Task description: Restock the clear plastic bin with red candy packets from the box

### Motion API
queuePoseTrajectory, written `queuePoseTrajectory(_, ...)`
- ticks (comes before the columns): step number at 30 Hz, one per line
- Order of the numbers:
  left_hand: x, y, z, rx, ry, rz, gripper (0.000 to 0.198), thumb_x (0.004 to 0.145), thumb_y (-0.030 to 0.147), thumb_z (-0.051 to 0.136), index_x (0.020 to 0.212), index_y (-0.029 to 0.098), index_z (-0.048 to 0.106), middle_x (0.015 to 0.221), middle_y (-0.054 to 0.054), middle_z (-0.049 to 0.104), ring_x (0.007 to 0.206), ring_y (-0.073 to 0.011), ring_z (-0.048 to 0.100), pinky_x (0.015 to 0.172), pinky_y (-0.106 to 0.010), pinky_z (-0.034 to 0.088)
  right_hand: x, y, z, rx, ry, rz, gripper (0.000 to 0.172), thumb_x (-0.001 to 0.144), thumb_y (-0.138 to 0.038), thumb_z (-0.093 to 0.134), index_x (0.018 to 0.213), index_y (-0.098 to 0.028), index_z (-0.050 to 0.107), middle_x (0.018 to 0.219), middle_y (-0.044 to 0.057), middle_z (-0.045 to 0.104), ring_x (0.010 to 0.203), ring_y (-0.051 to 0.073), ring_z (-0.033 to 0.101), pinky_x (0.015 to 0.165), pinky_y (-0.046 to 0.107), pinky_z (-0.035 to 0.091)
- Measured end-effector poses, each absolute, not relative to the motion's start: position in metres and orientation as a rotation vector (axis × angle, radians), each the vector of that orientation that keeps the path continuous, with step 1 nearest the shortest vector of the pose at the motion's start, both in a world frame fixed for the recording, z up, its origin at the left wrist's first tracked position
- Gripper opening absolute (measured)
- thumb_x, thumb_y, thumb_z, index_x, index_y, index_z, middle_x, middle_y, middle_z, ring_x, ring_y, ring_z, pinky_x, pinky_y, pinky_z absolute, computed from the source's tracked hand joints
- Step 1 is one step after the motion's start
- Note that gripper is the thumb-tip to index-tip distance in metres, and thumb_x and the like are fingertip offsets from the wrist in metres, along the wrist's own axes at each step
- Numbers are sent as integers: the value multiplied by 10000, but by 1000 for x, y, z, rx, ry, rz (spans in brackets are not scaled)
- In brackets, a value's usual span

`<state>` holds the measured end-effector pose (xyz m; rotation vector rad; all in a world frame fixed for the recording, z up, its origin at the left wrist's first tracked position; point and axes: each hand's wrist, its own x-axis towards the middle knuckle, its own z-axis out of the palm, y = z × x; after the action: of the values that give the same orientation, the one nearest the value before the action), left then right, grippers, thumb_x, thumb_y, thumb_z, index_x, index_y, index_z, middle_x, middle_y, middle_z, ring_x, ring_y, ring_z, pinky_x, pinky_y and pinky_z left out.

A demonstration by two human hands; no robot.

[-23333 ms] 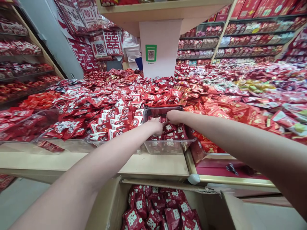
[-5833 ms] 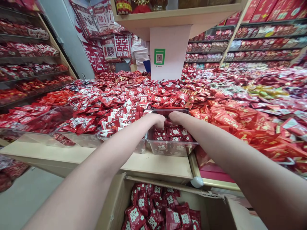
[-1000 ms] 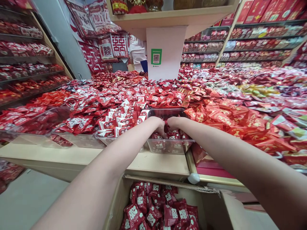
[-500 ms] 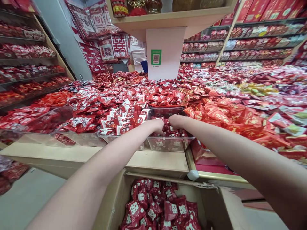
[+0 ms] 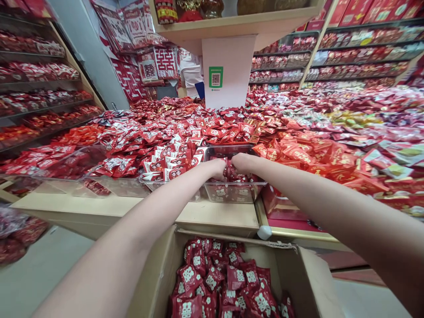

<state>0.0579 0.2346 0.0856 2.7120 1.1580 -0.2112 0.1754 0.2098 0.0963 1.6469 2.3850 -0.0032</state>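
Both my arms reach forward into a clear plastic bin on the display counter. The bin holds dark red candy packets with white double-happiness marks. My left hand and my right hand sit side by side on top of those packets, fingers curled down into them. The fingertips are hidden among the wrappers, so I cannot see whether they grip any. Below my arms stands an open cardboard box full of the same dark red packets.
Neighbouring clear bins hold red and white packets. A wide spread of red sweets covers the counter to the back and right. Shelves of red goods line both sides. A white pillar with a green QR sign stands behind; a person in white is partly hidden by it.
My hands have stayed in the same bin, shifting slightly among the packets. The view has tipped down a little, so more of the cardboard box shows.
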Motion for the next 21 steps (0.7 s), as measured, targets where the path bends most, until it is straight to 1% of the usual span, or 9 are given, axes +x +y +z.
queuePoseTrajectory(3, 53, 216, 106, 2738, 1173, -39, 367, 652, 276, 583, 1012, 207, 560, 1040, -37, 606, 959, -215, 535, 833, -277, 400, 178, 186, 117, 1727, 2465, 113, 267, 709, -242, 505, 914, -124, 628, 903, 117, 635, 858, 218, 575, 706, 249, 411)
queuePoseTrajectory(6, 30, 176, 123, 2764, 1140, 203, 318, 788, 277, 407, 1086, 213, 497, 1146, -27, 537, 1054, -172, 462, 912, -270, 338, 186, 134, 135, 1867, 2590, 64, 268, 755, -281, 441, 896, -141, 621, 869, 94, 635, 827, 200, 566, 710, 246, 390)
queuePoseTrajectory(9, -8, 117, 103, 2710, 1113, 297, 283, 826, 339, 338, 1002, 228, 530, 991, -5, 608, 912, -133, 535, 822, -240, 409, 198, 63, 115, 1878, 2625, -397, 257, 771, -301, 410, 823, -165, 623, 802, 64, 636, 748, 169, 566, 686, 236, 392)
queuePoseTrajectory(12, -42, 57, 37, 2363, 1131, 183, 248, 820, 311, 356, 932, 254, 570, 912, 14, 634, 845, -127, 569, 785, -240, 445, 203, 2, 45, 1748, 2397, -1048, 240, 748, -314, 434, 860, -200, 613, 796, 38, 635, 707, 152, 574, 645, 229, 412)
queuePoseTrajectory(13, -50, 39, 11, 2312, 1115, 96, 241, 791, 300, 412, 971, 266, 568, 977, 12, 621, 905, -138, 556, 831, -251, 430, 202, -12, 16, 1743, 2289, -1109, 294, 707, -328, 489, 945, -193, 597, 879, 61, 625, 786, 181, 573, 682, 252, 415)
queuePoseTrajectory(14, -55, 24, -13, 2288, 1117, 33, 294, 769, 293, 452, 1050, 283, 537, 1099, 6, 572, 1018, -154, 505, 910, -273, 380, 199, -21, -12, 1764, 2198, -1098, 469, 626, -342, 578, 1059, -164, 550, 1016, 109, 581, 917, 233, 539, 759, 289, 401)
queuePoseTrajectory(17, -59, -6, -66, 2249, 1171, -96, 571, 700, 315, 543, 1240, 327, 356, 1362, 5, 305, 1237, -205, 269, 1014, -337, 249, 185, -31, -78, 1887, 1935, -1115, 945, 460, -347, 698, 1288, -114, 307, 1286, 207, 332, 1172, 329, 316, 902, 364, 310)
queuePoseTrajectory(19, -59, -13, -79, 2213, 1249, -160, 659, 660, 345, 580, 1262, 345, 312, 1376, 3, 275, 1255, -240, 219, 1015, -376, 230, 174, -29, -101, 1960, 1915, -1186, 1023, 441, -370, 707, 1315, -121, 238, 1303, 199, 307, 1197, 317, 281, 933, 356, 281)
queuePoseTrajectory(21, -58, -13, -81, 2180, 1282, -188, 683, 643, 388, 590, 1265, 334, 312, 1339, -16, 342, 1232, -253, 265, 998, -379, 252, 165, -25, -113, 2007, 1974, -1293, 997, 455, -398, 698, 1303, -123, 251, 1258, 172, 384, 1160, 280, 352, 925, 320, 300)
